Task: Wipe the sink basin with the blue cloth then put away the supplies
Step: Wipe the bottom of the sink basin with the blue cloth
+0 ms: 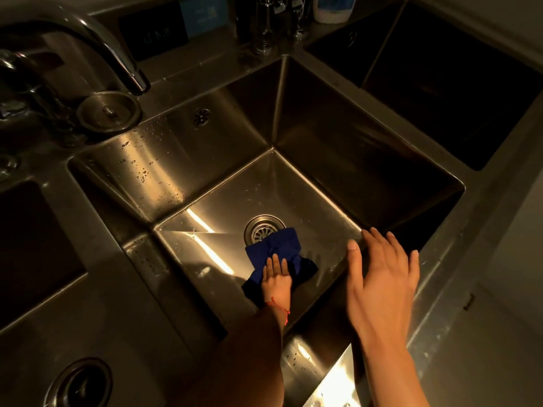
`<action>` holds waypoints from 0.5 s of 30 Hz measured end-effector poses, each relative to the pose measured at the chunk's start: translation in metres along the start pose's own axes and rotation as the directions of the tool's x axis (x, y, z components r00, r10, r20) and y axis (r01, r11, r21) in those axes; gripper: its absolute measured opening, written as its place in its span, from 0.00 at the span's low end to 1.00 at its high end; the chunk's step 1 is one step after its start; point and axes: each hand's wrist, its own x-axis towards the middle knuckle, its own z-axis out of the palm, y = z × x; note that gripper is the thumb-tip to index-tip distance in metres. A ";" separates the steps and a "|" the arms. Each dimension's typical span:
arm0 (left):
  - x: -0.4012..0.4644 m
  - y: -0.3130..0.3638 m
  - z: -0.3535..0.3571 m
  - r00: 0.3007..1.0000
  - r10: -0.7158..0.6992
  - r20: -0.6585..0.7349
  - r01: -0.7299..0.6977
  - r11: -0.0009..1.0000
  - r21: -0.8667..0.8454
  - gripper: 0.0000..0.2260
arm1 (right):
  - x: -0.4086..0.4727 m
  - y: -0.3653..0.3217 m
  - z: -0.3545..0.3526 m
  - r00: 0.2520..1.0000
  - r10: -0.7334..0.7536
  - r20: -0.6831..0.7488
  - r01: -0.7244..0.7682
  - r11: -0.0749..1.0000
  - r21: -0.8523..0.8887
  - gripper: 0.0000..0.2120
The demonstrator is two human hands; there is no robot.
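Two hands in view: left hand [276, 279] presses crumpled blue cloth [279, 254] flat-fingered on square steel sink basin [205, 160] floor, touching round drain [264, 230]; right hand [382, 277] hovers open nr right wall; floor left of cloth bare.

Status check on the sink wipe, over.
Left hand flat on blue cloth, pressing it on basin floor beside drain. Right hand open, hovering over sink. Nothing blocking.
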 end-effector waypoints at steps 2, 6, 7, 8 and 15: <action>-0.004 -0.002 0.001 1.000 -0.007 -0.009 0.008 1.000 0.006 0.23 | 0.000 0.000 0.000 1.000 -0.001 0.001 0.001 1.000 0.003 0.23; -0.006 -0.003 0.001 0.996 -0.071 0.053 0.070 0.997 0.032 0.23 | 0.000 -0.001 -0.001 1.000 -0.001 0.003 0.001 1.000 0.011 0.23; -0.006 -0.004 -0.003 0.994 -0.098 0.051 0.098 0.995 -0.002 0.24 | 0.000 -0.001 -0.001 1.000 0.000 0.004 0.000 1.000 0.014 0.23; -0.006 -0.005 -0.006 0.993 -0.114 -0.013 0.114 0.993 -0.038 0.26 | 0.000 -0.001 -0.002 1.000 0.000 0.005 -0.001 1.000 0.018 0.23; -0.005 -0.034 -0.011 0.989 -0.136 -0.053 0.133 0.989 -0.057 0.27 | 0.000 0.000 -0.001 1.000 0.000 0.011 0.000 1.000 0.017 0.24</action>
